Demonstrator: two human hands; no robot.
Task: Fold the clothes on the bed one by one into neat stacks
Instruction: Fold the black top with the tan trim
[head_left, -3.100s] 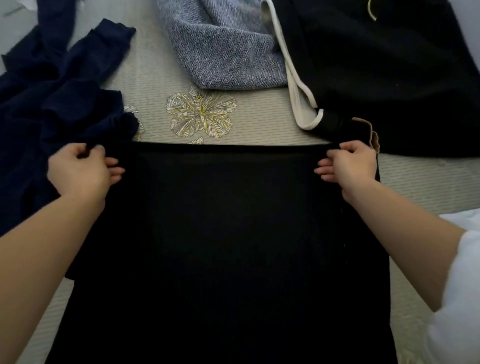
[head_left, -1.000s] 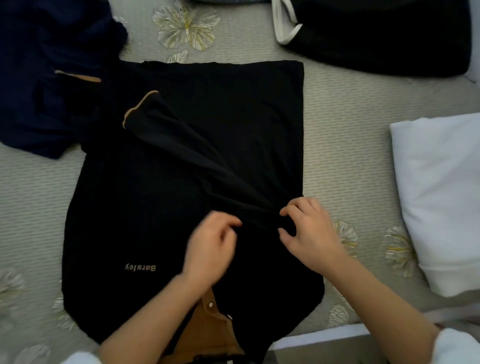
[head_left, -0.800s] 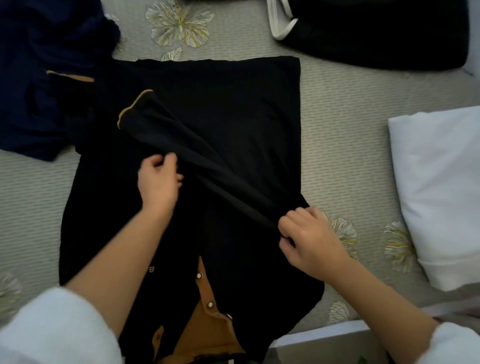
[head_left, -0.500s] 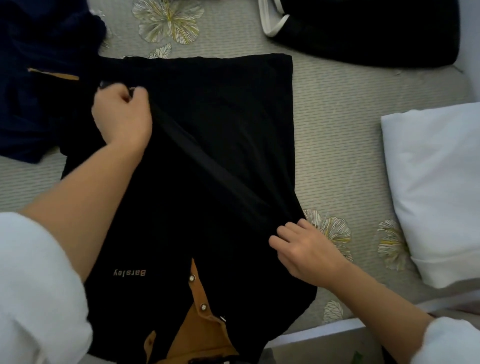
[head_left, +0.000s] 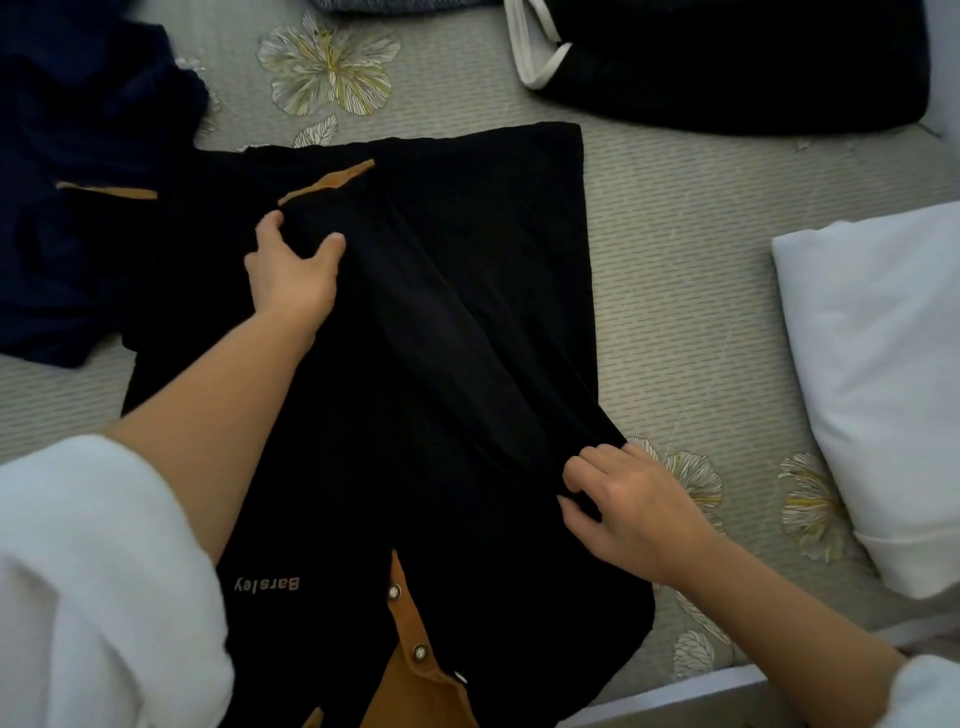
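Black shirt (head_left: 483, 218) part folded, more waiting
We see it flat on the bed (head_left: 675, 234), one sleeve (head_left: 441, 322) laid across; our left hand (head_left: 291, 275) grips the cuff end, our right hand (head_left: 628, 504) pinches the shoulder at 4 o'clock. A navy heap (head_left: 78, 234) at 10 o'clock lies unfolded.

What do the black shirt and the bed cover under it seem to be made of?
Black shirt: soft matte knit, probably cotton; it drapes in limp folds. Bed cover: seemingly a woven mat, slightly glossy; a regular dashed weave shows.
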